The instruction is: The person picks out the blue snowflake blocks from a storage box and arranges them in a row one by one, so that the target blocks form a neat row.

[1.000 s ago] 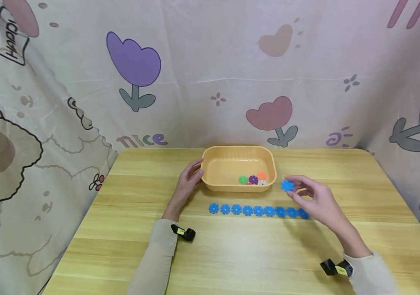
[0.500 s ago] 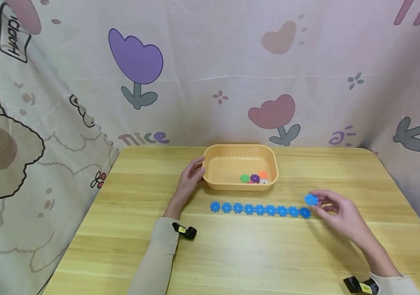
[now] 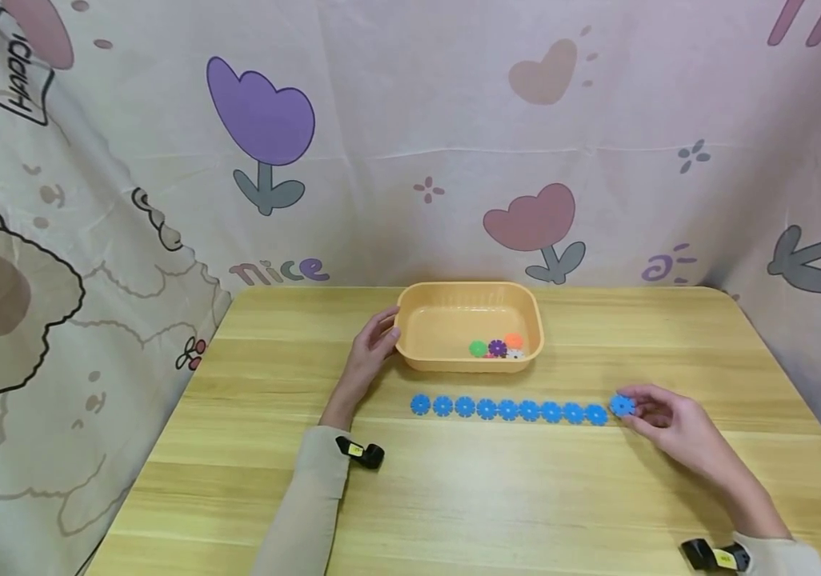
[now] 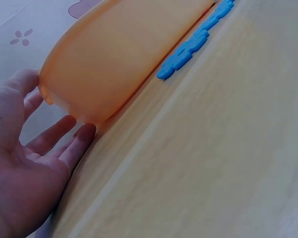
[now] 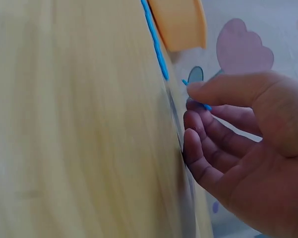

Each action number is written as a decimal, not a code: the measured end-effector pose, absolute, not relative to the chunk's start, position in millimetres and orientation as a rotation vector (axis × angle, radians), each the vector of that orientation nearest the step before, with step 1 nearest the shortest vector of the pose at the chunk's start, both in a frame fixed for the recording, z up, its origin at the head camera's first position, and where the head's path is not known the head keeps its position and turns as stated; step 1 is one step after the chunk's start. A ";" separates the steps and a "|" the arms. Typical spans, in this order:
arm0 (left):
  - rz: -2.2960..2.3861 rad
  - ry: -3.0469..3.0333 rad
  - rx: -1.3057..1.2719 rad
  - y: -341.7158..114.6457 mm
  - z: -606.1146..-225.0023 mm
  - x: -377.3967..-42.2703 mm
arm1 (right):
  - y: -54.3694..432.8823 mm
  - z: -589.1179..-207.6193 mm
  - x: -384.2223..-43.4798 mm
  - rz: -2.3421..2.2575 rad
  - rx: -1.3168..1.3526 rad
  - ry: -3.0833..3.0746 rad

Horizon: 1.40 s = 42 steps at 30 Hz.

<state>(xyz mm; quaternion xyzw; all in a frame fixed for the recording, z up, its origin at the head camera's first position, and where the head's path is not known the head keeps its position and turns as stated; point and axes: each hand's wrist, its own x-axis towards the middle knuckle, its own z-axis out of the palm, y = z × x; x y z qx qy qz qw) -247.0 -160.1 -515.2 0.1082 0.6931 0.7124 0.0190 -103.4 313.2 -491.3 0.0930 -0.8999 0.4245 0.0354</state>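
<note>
My right hand (image 3: 680, 428) pinches a blue snowflake disc (image 3: 622, 406) between thumb and fingers, just off the right end of a row of matching blue discs (image 3: 507, 410). A small gap separates it from the last one. In the right wrist view the thumb covers most of the held disc (image 5: 207, 106), leaving thin blue edges. My left hand (image 3: 367, 352) holds the left end of an orange-yellow plastic basket (image 3: 468, 366). The left wrist view has its fingers (image 4: 82, 144) against the basket's end wall, low down and up near the rim.
Inside the basket, at the front right, lie several discs: green (image 3: 478, 349), purple (image 3: 498, 348), orange (image 3: 514, 341) and white (image 3: 515, 354). A printed cloth (image 3: 374, 120) hangs behind the wooden table (image 3: 454, 488).
My right hand has carried the blue disc rightward and toward me, from beside the basket to the row's right end, and lowered it. The left hand stays at the basket.
</note>
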 end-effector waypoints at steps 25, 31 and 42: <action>2.212 2.151 0.366 -169.9 -516.5 -248.7 | 315.5 -504.1 -110.6 1.187 0.476 -2.748; 2.211 2.150 0.350 -168.2 -518.6 -249.4 | 317.2 -506.3 -110.3 1.194 0.474 -2.750; 2.199 2.153 0.361 -168.1 -517.7 -246.6 | 316.7 -508.0 -108.0 1.315 0.420 -2.741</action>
